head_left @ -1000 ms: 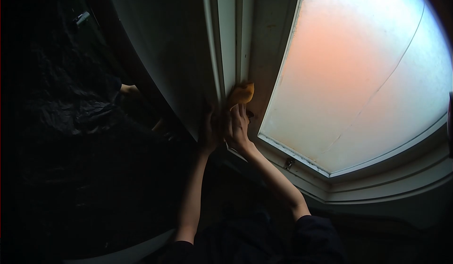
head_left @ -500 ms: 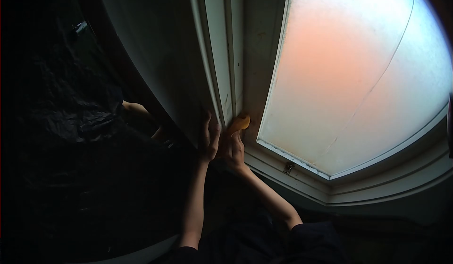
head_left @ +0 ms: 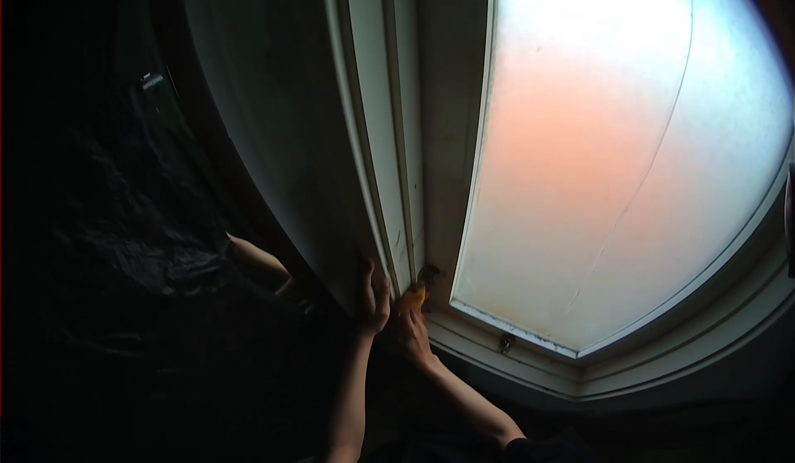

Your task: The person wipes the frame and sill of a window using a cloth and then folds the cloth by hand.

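Observation:
My right hand [head_left: 411, 330] is closed around a small yellow-orange piece [head_left: 414, 299], perhaps a cloth, whose kind I cannot make out. It presses into the lower corner between the pale upright frame [head_left: 374, 90] and the window surround. Just above my fingertips, a small dark metal fitting [head_left: 429, 276] shows on the surround. My left hand [head_left: 374, 301] rests on the dark panel [head_left: 265, 115] left of the frame, fingers stretched upward and apart, with nothing visible in it. Shadow hides part of both hands.
A bright frosted window pane [head_left: 580, 165] with a long thin line down it fills the right side. A metal catch [head_left: 506, 343] sits on its lower frame. Dark crumpled sheeting [head_left: 157, 248] lies left, beside a pale rounded shape [head_left: 258, 262] I cannot identify.
My view has tilted up, so the window and hands sit lower in the picture. The yellow-orange piece shows less, more covered by my right hand, and the dark fitting is now visible.

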### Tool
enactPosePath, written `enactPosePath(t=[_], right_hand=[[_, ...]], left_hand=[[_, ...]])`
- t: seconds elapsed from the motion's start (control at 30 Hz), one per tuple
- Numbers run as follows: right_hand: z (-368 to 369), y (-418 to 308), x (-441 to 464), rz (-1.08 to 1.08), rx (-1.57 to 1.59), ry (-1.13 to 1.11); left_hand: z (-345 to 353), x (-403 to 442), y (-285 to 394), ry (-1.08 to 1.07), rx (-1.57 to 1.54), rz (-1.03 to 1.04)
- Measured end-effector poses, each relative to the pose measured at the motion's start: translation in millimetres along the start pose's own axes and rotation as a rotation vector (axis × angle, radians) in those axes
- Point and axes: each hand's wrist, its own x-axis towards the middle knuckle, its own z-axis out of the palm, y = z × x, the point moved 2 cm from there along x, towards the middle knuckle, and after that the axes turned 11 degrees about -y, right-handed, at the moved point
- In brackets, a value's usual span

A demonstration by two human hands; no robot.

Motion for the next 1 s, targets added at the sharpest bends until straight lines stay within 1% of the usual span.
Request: enactPosePath(t=[0.03, 0.07, 0.1, 0.13, 0.17, 0.2, 0.27, 0.33, 0.37, 0.4, 0.43, 0.47, 0.5, 0.53, 0.57, 0.6, 0.67, 0.7, 0.77, 0.8, 0.83, 0.87, 0.9, 0.97, 1.0], right_hand=[[-2, -2, -5, -0.014, -0.036, 0.065], [7, 14, -16, 0.01, -0.02, 0.049], [3, 3, -23, 0.144, 0.165, -0.01], [2, -15, -29, 0.073, 0.096, 0.077], [1, -32, -26, 0.007, 0.036, 0.16], [-8, -49, -12, -0.035, 0.035, 0.181], [-27, -77, 11, -0.288, -0.088, 0.2], [-73, -94, 73, -0.526, 0.051, 0.253], [-115, -136, 112, -0.531, 0.057, 0.267], [-160, -177, 148, -0.63, 0.038, 0.33], [-201, -230, 183, -0.683, 0.091, 0.42], [-236, -260, 218, -0.71, -0.037, 0.4], [-262, -295, 241, -0.709, -0.038, 0.398], [-291, -342, 271, -0.874, -0.142, 0.548], [-319, -389, 301, -1.039, -0.249, 0.7], [-334, -411, 316, -1.096, -0.186, 0.621], [-360, -434, 375, -0.999, -0.364, 0.585], [-354, -449, 362, -0.999, -0.369, 0.581], [-343, -475, 346, -0.715, -0.169, 0.47], [-334, -475, 346, -0.717, -0.182, 0.463], [-325, -475, 342, -0.928, -0.312, 0.591], [-320, -473, 338, -1.133, -0.439, 0.721], [-324, -471, 338, -1.125, -0.446, 0.72], [-334, -471, 345, -0.984, -0.429, 0.341], [-328, -472, 349, -0.984, -0.435, 0.334]], left_hand=[[0, 0, 0, 0.003, 0.015, 0.011], [1, 0, -1, 0.005, 0.032, 0.017], [-1, 0, 5, -0.007, 0.039, -0.022], [-2, -1, 9, -0.019, 0.046, -0.067], [0, -6, 5, -0.003, 0.044, -0.023], [-1, -2, 4, 0.011, 0.043, 0.016], [-11, 21, 10, 0.021, 0.045, 0.08], [-12, 20, 19, -0.007, 0.031, 0.119], [-12, 14, 23, -0.027, 0.022, 0.129], [-11, 8, 26, -0.05, 0.012, 0.14], [-11, 4, 24, 0.031, 0.158, 0.187], [-9, 1, 21, 0.03, 0.155, 0.186], [-4, -1, 18, 0.033, 0.124, 0.134], [-1, -4, 15, 0.037, 0.089, 0.082], [0, -6, 12, 0.038, 0.084, 0.083], [2, -5, 10, 0.049, 0.093, 0.102], [2, -1, 10, 0.062, 0.098, 0.123], [1, 0, 11, 0.058, 0.116, 0.145], [-1, 1, 10, 0.051, 0.126, 0.168], [-2, 3, 8, 0.061, 0.128, 0.228], [0, 4, 8, 0.072, 0.128, 0.286], [1, 4, 10, 0.069, 0.118, 0.283], [-1, 4, 13, 0.082, 0.134, 0.299], [0, 6, 13, 0.1, 0.139, 0.318], [1, 5, 10, 0.076, 0.067, 0.271]])
